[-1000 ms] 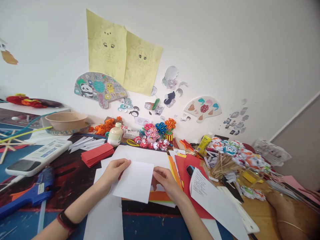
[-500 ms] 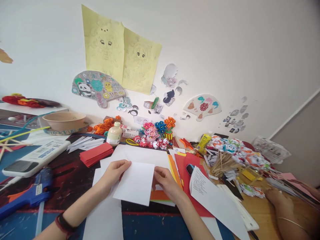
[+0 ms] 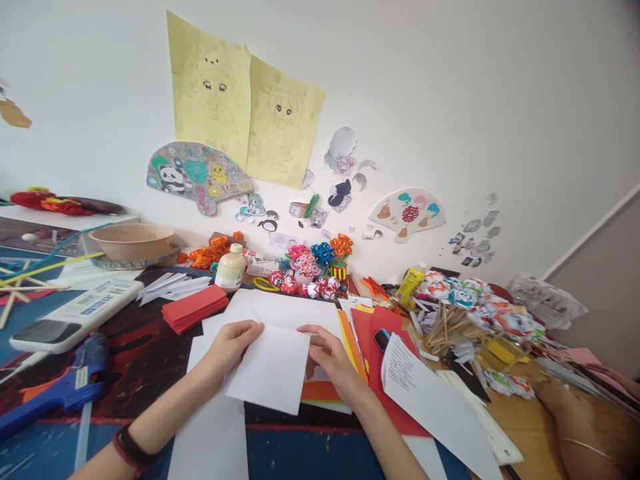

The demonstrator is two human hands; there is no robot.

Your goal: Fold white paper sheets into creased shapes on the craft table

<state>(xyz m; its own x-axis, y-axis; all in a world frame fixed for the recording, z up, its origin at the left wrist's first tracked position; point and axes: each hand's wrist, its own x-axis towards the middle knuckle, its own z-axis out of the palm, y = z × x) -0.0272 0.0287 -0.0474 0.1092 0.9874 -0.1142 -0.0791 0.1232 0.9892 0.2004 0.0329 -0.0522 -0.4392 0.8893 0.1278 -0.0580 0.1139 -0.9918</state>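
The left hand (image 3: 236, 345) has its grip clamped on the upper left part of a white paper square (image 3: 273, 373), held tilted in the lower middle of the frame. The right hand (image 3: 327, 357) is at the square's right edge, its fingers curved apart; whether that grip holds the paper cannot be told. A large white sheet (image 3: 285, 305) lies beyond the square on the bench (image 3: 300, 457). At center left, a red paper stack (image 3: 194, 311) sits near a cream bottle (image 3: 231, 270), and a blue glue gun (image 3: 75, 383) lies at lower left. At upper middle, 2 yellow drawings (image 3: 210, 100) hang on the wall (image 3: 425, 80). Another person's hand (image 3: 556, 397) shows at lower right.
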